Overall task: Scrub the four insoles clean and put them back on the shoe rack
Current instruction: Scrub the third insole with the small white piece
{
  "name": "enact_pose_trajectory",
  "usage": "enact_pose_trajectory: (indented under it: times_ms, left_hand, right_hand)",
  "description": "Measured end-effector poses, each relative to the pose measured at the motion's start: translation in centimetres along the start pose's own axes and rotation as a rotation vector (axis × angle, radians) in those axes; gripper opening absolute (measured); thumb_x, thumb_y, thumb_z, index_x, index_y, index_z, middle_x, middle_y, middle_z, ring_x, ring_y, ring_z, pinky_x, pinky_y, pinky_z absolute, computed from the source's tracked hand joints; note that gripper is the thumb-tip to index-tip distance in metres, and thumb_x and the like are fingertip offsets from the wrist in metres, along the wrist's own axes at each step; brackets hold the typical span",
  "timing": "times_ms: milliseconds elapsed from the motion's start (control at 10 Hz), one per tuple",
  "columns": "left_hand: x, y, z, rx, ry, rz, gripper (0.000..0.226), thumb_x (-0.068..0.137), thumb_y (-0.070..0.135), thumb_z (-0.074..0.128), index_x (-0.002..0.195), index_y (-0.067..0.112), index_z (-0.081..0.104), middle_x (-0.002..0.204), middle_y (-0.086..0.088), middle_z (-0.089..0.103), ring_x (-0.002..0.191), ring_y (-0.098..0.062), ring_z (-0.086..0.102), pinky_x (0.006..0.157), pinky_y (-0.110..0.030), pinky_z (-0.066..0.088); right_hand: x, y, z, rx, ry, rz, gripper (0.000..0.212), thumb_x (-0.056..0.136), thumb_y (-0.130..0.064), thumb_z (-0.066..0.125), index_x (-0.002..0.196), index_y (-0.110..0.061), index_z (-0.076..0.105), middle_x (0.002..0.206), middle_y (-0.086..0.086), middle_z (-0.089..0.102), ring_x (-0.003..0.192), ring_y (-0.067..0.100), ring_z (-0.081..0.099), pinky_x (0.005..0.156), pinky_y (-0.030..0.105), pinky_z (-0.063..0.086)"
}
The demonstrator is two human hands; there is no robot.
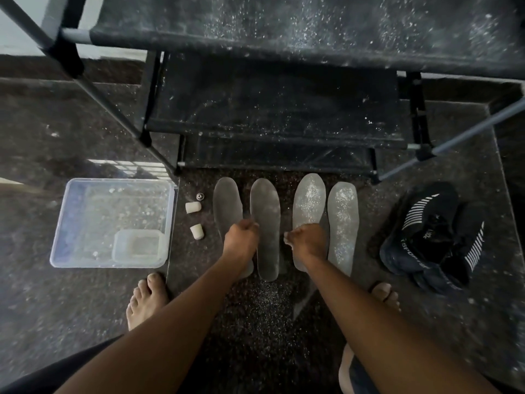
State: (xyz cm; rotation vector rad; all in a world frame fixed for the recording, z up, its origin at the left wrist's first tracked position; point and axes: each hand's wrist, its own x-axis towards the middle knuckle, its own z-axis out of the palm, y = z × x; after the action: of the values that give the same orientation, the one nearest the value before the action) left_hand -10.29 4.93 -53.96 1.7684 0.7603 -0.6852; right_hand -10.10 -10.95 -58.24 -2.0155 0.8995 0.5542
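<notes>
Four grey insoles lie side by side on the dark floor in front of the black shoe rack (284,109). The two left insoles (227,200) (265,211) look dull grey. White specks cover the two right insoles (309,200) (343,217). My left hand (241,240) is over the lower half of the leftmost insole, fingers curled at its right edge. My right hand (304,240) is over the lower half of the third insole, fingers curled at its left edge. All insoles lie flat.
A clear plastic tub (71,223) holding a small clear container (139,245) sits on the floor at the left. Two white caps (193,207) (197,231) and a small round piece (200,196) lie beside it. Black shoes (434,237) are at the right. My bare feet (147,300) (386,294) stand near.
</notes>
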Motion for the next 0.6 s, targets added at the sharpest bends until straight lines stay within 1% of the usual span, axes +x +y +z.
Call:
enact_pose_trajectory:
  times_ms: [100,200,300,400,500,600]
  left_hand:
    - [0.5,1.2,1.8,-0.014,-0.058,-0.019,0.016,0.103,0.025,0.055,0.107,0.022,0.070,0.103,-0.010,0.074,0.080,-0.020,0.069,0.065,-0.025,0.054]
    - [0.8,1.8,4.3,-0.110,-0.151,-0.062,0.019,0.106,0.012,0.049,0.102,0.010,0.067,0.098,-0.005,0.068,0.073,-0.014,0.062,0.063,-0.025,0.050]
    - [2.8,2.0,7.3,-0.078,-0.172,-0.048,0.017,0.104,0.013,0.051,0.100,0.012,0.068,0.100,-0.006,0.064,0.078,-0.014,0.059,0.080,-0.034,0.052]
    - [3.1,3.0,8.5,-0.056,-0.148,-0.062,0.021,0.103,0.014,0.052,0.086,0.018,0.063,0.083,0.003,0.058,0.071,-0.010,0.053,0.072,-0.030,0.049]
    - [3.5,3.3,9.5,-0.062,-0.124,-0.075,0.026,0.104,0.012,0.051,0.080,0.022,0.055,0.078,0.005,0.053,0.068,-0.009,0.050,0.066,-0.027,0.047]
    - [3.7,3.6,10.1,-0.113,-0.135,-0.110,0.023,0.102,0.014,0.053,0.081,0.020,0.056,0.083,0.002,0.057,0.072,-0.011,0.054,0.081,-0.035,0.053]
  right_hand:
    - [0.5,0.6,-2.7,0.030,0.052,0.008,0.006,0.081,-0.008,0.078,0.080,-0.002,0.075,0.077,0.008,0.073,0.064,0.019,0.067,0.055,0.023,0.055]
    - [2.4,1.6,-5.1,0.040,0.118,0.045,0.006,0.079,-0.009,0.075,0.083,-0.005,0.074,0.083,0.010,0.075,0.074,0.024,0.071,0.069,0.034,0.061]
    - [4.2,2.1,-6.8,0.009,0.042,0.078,0.005,0.086,-0.018,0.068,0.083,-0.015,0.069,0.094,0.012,0.074,0.084,0.028,0.070,0.081,0.039,0.061]
    - [5.5,1.8,-7.8,0.007,0.029,0.086,0.018,0.089,-0.020,0.066,0.100,-0.008,0.074,0.100,0.012,0.073,0.085,0.024,0.066,0.084,0.035,0.059]
    - [6.1,1.6,-7.3,0.069,0.063,0.110,0.020,0.085,-0.013,0.071,0.103,-0.004,0.073,0.095,0.011,0.075,0.084,0.021,0.071,0.073,0.030,0.060]
    - [6.1,1.3,-6.6,0.137,0.090,0.149,0.019,0.077,-0.006,0.073,0.095,0.000,0.071,0.088,0.012,0.074,0.079,0.024,0.071,0.061,0.024,0.056]
